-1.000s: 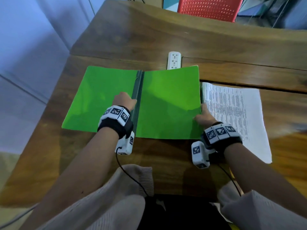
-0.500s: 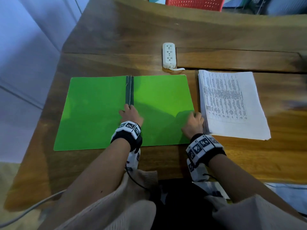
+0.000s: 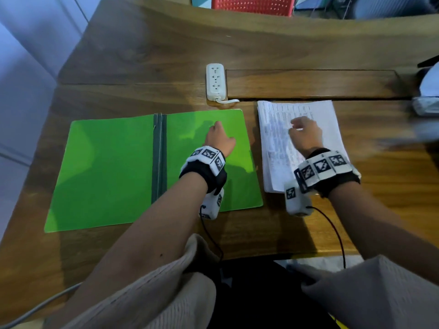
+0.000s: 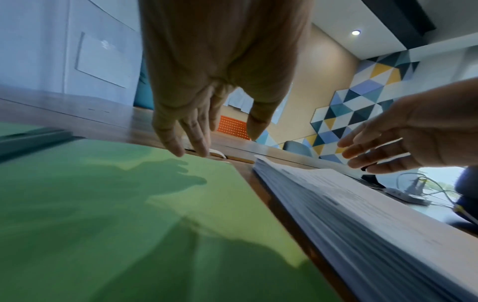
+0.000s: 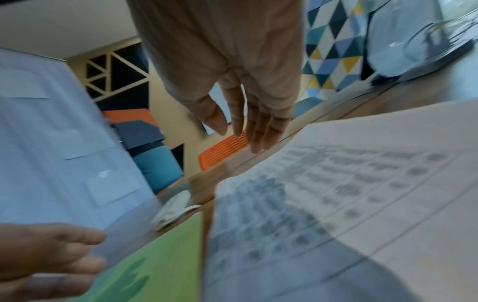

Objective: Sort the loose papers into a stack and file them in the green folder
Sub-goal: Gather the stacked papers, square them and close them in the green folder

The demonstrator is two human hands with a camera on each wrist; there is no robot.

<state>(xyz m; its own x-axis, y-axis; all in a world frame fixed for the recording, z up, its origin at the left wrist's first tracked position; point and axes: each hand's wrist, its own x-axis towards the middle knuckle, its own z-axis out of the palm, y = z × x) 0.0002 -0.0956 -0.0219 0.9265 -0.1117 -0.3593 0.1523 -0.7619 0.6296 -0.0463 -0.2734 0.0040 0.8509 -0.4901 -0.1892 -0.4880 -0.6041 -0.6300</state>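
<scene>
The green folder (image 3: 107, 167) lies open and flat on the wooden table, its dark spine (image 3: 159, 157) running front to back. Just right of it sits a thick stack of printed papers (image 3: 275, 162). My left hand (image 3: 217, 129) hovers over the folder's right half with its fingers straight and holds nothing; the left wrist view shows its fingers (image 4: 196, 139) above the green cover (image 4: 116, 204). My right hand (image 3: 297, 125) is over the paper stack, fingers (image 5: 256, 132) extended and empty above the top sheet (image 5: 349, 194).
A white power strip (image 3: 215, 81) lies behind the folder, its cord curling toward the stack. A red chair (image 3: 251, 4) stands beyond the table. A blurred pale object (image 3: 427, 96) sits at the table's right edge. Bare wood (image 3: 261, 231) runs along the front.
My left hand has moved from the spine rightward over the folder's right half. My right hand has left the folder's right edge and now hangs over the paper stack.
</scene>
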